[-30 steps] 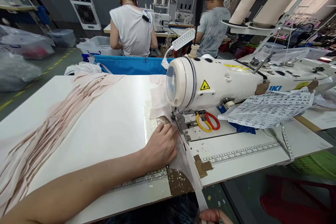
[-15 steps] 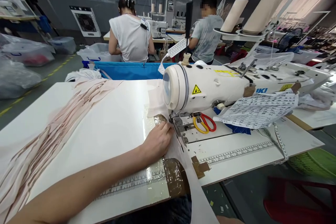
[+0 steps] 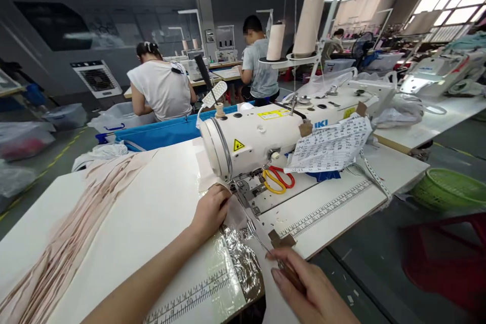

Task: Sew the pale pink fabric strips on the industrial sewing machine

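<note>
Behind the left fingertips, the machine [image 3: 261, 136]. Under them, pale fabric [image 3: 237, 214] flat on the table. Left hand [image 3: 210, 211] loosely curled, pressing the fabric down rather than gripping it. Right hand [image 3: 308, 291] pinched round a thin metal tool [image 3: 261, 239], tip beside the fabric.

Pale pink fabric [image 3: 236, 214]: small piece, lying flat, far end under needle of machine [image 3: 266, 136]. Thin metal tool [image 3: 260, 239]: slanted, tip twd needle, just in front of machine.
</note>
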The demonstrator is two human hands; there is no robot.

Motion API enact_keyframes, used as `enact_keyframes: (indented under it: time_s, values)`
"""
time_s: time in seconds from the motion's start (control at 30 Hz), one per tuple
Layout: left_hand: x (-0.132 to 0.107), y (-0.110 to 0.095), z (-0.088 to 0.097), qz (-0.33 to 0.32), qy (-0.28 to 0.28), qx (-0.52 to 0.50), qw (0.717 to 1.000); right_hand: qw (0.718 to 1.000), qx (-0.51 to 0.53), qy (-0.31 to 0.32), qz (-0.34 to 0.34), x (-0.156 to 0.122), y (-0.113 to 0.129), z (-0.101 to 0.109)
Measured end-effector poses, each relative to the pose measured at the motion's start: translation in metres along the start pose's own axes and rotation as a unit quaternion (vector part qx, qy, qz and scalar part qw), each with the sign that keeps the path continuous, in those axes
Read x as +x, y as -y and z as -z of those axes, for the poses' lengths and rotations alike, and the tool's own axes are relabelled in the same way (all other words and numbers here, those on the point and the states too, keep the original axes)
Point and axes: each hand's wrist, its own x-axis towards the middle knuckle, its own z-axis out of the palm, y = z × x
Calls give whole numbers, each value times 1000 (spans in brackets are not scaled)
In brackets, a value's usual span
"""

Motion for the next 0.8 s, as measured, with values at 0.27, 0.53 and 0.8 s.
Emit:
enact_keyframes:
  time_s: [0.27, 0.53, 0.8]
  values:
    - [2, 8, 1, 15, -9, -113, 993, 973, -169, -128, 94, 49, -13, -12]
    - [8, 0, 3, 27, 2, -126, 992, 951, -243, -143, 129, 76, -10, -24]
    - [10, -1, 2, 49, 12, -134, 990, 950, -268, -117, 108, 78, -7, -21]
